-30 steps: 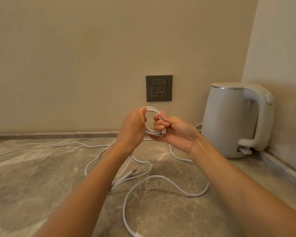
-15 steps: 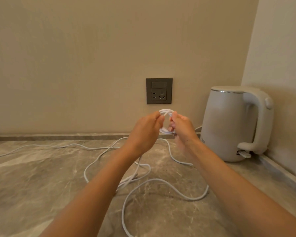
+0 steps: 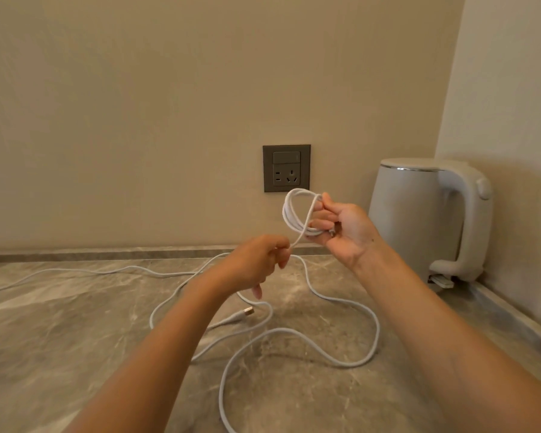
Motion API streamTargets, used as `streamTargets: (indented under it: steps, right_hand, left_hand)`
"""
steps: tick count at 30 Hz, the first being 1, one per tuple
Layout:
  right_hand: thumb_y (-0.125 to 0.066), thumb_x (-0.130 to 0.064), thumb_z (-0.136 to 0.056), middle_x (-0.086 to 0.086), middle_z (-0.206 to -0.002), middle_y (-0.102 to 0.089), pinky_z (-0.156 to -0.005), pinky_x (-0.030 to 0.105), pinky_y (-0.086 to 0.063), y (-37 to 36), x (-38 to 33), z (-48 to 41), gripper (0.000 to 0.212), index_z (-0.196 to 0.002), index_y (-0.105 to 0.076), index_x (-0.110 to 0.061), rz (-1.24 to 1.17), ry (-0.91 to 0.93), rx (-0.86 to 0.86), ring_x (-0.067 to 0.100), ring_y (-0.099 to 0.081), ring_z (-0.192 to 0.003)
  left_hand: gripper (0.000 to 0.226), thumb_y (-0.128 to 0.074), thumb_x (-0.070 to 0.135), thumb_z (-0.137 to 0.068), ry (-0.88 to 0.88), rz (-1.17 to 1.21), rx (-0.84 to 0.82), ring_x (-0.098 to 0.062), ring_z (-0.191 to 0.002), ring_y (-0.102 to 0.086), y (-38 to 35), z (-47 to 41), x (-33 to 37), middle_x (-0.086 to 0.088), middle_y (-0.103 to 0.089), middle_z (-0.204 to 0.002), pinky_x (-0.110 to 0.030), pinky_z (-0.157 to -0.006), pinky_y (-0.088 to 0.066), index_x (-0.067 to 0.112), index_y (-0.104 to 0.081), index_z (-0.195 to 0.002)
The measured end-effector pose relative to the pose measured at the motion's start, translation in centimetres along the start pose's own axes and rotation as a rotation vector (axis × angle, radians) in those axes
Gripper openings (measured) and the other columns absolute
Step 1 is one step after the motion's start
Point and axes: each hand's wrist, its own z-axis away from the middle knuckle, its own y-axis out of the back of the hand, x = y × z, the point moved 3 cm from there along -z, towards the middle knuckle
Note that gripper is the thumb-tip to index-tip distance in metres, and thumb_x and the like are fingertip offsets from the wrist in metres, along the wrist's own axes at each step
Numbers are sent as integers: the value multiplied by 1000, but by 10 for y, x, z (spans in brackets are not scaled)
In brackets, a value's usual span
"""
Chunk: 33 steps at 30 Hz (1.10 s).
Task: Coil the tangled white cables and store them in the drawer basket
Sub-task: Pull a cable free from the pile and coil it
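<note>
My right hand [image 3: 341, 228] holds a small coil of white cable [image 3: 291, 214] up in front of the wall socket, fingers curled through the loops. A strand runs from the coil down to my left hand [image 3: 256, 264], which pinches it lower and to the left. The rest of the white cable [image 3: 341, 307] lies in loose, tangled loops on the grey marble counter [image 3: 75, 339]. A second cable end with a metal plug [image 3: 247, 311] lies on the counter below my left hand. No drawer basket is in view.
A white electric kettle [image 3: 419, 214] stands in the right corner against the side wall. A dark wall socket [image 3: 286, 168] sits on the beige wall behind the hands. Another cable strand [image 3: 60, 271] trails off to the left edge.
My hands have separated. The right hand lifted the coil up and right, while the left hand slid down and left along the strand, drawing it out.
</note>
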Motion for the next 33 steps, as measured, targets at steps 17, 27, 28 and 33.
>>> streamTargets:
  steps: [17,27,28,33]
  right_hand:
    - [-41,-21,-90,-8,-46,-27,-37,9,-17,0,18,16,28,-68,-46,-5,860,-508,-356,-1,-22,-37]
    - [-32,-14,-101,-8,-41,-25,-36,12,-15,1,28,18,39,-64,-45,-7,1137,-564,-289,0,-18,-34]
    - [-32,-15,-101,-8,-40,-25,-35,11,-16,1,28,17,40,-64,-44,-7,1151,-565,-279,0,-18,-33]
    - [-34,-17,-101,-8,-38,-25,-31,13,-24,0,33,17,41,-63,-46,-7,1218,-592,-214,2,-22,-30]
  left_hand:
    - [39,-46,19,-95,269,-51,39,-16,-47,-30,14,5,-7,-4,-38,-54,-21,-44,-25,8,-44,-58]
    - [41,-38,14,-98,354,277,130,-11,-43,-18,12,7,0,-1,-26,-51,-15,-35,-15,11,-41,-57]
    - [41,-39,13,-98,353,292,146,-11,-42,-19,14,7,-1,-2,-26,-51,-15,-35,-15,10,-41,-57]
    - [39,-40,9,-96,347,370,203,-5,-23,-19,18,7,-1,-3,-29,-52,-9,-31,-15,8,-43,-57]
